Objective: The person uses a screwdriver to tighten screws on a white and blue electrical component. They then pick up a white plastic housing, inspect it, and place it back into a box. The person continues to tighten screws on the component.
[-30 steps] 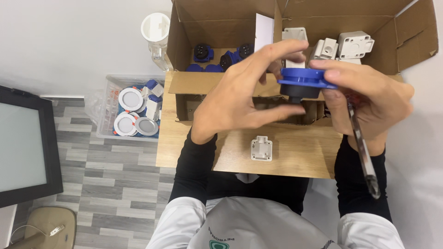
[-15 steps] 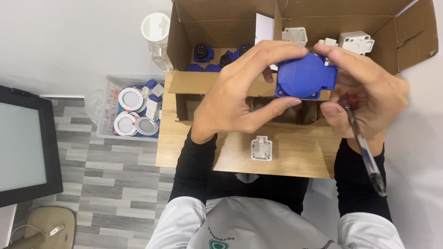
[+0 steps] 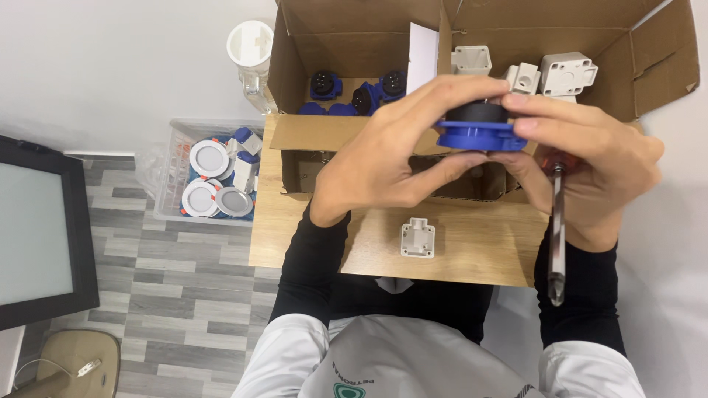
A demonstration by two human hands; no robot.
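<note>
Two hands grip a blue plastic socket (image 3: pixel 479 133) with a round black insert, held edge-on above a wooden counter (image 3: pixel 472 250): the left hand (image 3: pixel 383 158) pinches its near side, the right hand (image 3: pixel 590 166) clasps the far side and also clamps a screwdriver (image 3: pixel 557 236) pointing downward. A small white plastic housing (image 3: pixel 417 238) lies on the counter. Behind, an open cardboard box (image 3: pixel 354 37) holds similar blue and white parts. Grey plank flooring (image 3: pixel 177 295) lies below.
</note>
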